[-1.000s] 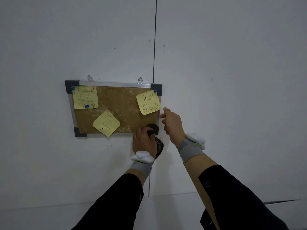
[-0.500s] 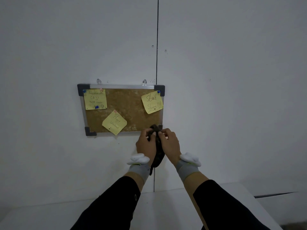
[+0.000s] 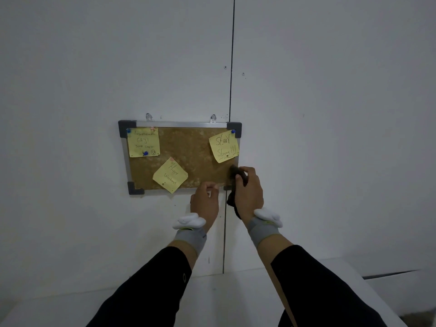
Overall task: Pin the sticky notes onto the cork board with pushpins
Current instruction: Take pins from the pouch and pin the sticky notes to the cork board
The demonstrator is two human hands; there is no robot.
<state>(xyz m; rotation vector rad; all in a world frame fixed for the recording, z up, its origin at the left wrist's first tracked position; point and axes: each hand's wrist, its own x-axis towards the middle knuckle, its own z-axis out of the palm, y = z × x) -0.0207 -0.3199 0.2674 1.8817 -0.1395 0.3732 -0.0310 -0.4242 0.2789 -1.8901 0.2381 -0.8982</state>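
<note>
Dark pouch (image 3: 236, 175) gripped by right hand (image 3: 249, 194).

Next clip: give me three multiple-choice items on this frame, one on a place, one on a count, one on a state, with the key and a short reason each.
1. Where on the cork board is the "Stay Strong" note?
A. upper right
B. lower left
C. centre

2. How many yellow sticky notes are on the board?
A. one
B. three
C. five

3. What is the right hand doing?
A. hanging open
B. pressing flat on the wall
C. gripping a dark pouch

Key: 1 A, it sits by the top right corner under a blue pushpin. 2 B, the "GAJI" note, the "Happy Weekend" note and "Stay Strong". 3 C, its fingers curl round the dark object at the board's lower right corner.
</note>
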